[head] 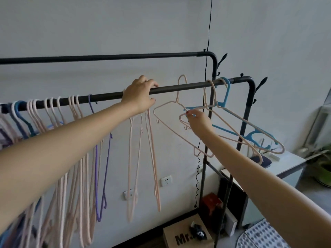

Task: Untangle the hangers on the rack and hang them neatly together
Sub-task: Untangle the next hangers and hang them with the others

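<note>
A person's left hand is curled over the front rail of a dark metal clothes rack, gripping the rail, or possibly the hooks of hangers there; which one cannot be made out. Two pink hangers hang straight down from the rail just under this hand.

The right hand reaches in below the rail, further toward its right end. Its fingertips pinch the near corner of a pink hanger that belongs to a small knot of hangers.

In that knot, at the rail's right end, two pink hangers and a blue hanger cross each other and swing out at an angle. One more pink hanger sits between the two hands, its hook poking above the rail, tilted.

Toward the rail's left end, beyond the left hand, a long row of pink hangers, a purple one and some blue ones hang close together.

By this view the job looks mostly done: the left row is tidy, while the loose middle hangers and the right-end knot are left to free and slide over.
</note>
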